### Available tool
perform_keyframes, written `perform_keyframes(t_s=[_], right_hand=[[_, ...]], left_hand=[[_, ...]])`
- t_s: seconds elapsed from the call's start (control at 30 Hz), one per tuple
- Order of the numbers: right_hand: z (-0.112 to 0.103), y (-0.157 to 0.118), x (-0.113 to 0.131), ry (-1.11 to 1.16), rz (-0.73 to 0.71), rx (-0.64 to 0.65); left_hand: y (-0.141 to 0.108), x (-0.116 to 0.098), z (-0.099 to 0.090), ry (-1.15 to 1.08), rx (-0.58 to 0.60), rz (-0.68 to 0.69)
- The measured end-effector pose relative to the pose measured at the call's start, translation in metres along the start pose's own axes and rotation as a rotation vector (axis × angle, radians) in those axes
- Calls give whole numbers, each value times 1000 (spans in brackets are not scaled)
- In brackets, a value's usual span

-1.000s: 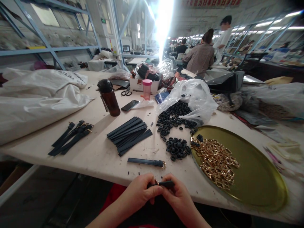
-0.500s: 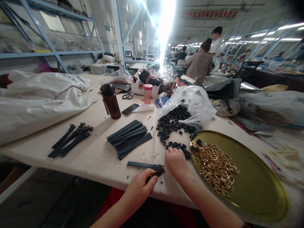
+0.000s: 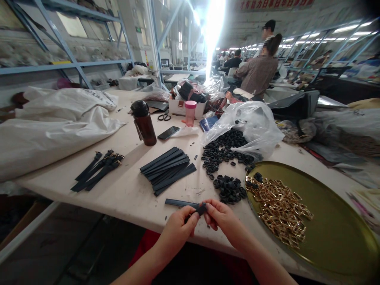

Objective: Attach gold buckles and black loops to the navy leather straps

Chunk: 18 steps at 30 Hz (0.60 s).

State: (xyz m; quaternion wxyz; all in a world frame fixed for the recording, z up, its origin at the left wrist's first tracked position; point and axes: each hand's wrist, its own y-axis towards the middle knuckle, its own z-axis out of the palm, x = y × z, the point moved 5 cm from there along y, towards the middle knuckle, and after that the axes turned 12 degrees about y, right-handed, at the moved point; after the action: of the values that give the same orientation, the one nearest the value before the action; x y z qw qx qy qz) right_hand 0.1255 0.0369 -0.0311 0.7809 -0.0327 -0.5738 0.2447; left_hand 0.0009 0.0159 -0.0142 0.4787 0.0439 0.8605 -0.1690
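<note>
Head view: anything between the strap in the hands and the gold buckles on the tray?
Nothing blocks it outright. The right hand sits on that side of the black strap, and the pile of black loops lies close to the line, beside the tray. The gold buckles lie uncovered.

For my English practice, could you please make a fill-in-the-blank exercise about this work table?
1. The left hand and the right hand pinch a short black ____ between them.
2. The round brass-coloured tray holds a heap of gold-coloured ____.
3. The black loops lie on the table in front of a clear plastic ____.

Missing words: strap; buckles; bag.
</note>
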Motion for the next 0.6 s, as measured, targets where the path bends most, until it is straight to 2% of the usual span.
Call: perform_keyframes(t_s=[0.17, 0.33, 0.47, 0.6], right_hand=[[-1, -2, -3, 98, 12, -24], [1, -4, -5, -15, -17, 4], [-1, -11, -6, -62, -35, 0], [-8, -18, -4, -270, -128, -38]], left_hand=[[-5, 2, -6, -8, -53, -13], [-4, 3, -5, 144, -20, -4], [-5, 0, -4, 284, -51, 49], [-8, 0, 1, 322, -15, 67]])
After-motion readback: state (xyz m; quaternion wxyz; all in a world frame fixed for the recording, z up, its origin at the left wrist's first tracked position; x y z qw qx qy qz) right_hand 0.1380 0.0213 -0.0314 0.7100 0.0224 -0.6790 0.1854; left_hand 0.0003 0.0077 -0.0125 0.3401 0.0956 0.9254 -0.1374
